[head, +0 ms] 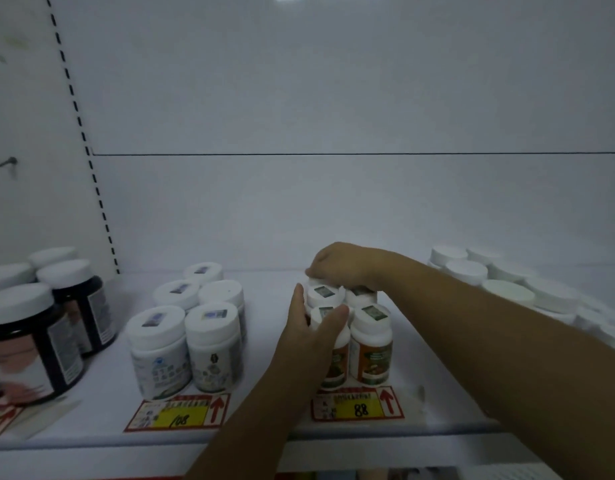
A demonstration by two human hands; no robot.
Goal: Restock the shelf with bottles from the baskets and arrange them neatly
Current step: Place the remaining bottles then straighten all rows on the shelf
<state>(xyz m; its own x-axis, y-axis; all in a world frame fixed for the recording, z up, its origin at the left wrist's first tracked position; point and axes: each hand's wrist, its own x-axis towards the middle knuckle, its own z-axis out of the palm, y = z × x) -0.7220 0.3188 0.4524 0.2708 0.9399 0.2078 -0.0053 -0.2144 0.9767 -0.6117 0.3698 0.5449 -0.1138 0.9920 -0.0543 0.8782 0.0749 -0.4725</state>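
The left hand [316,330] is being held clamped on the front-left orange-labelled bottle [332,358]. The thumb is being pressed against the right side of the cap, and the other fingers [297,303] are being wrapped round the left side. The right hand [340,263] is being held over the rear bottle [314,281], with its fingers being curled down together onto the white cap. Between the two sets of fingers, the second-row bottles [324,295] are being supported upright, touching one another, on the white shelf [271,393]. Just right of the left thumb, the front-right bottle [372,344] is being displayed upright. Nearer than the left fingers, at the shelf edge, a price tag marked 88 [359,407] is being displayed. Well left of the left fingers, grey-labelled bottles [181,327] and dark jars [32,341] are being stored. Well right of the right fingers, white-capped containers [472,271] are being stored.
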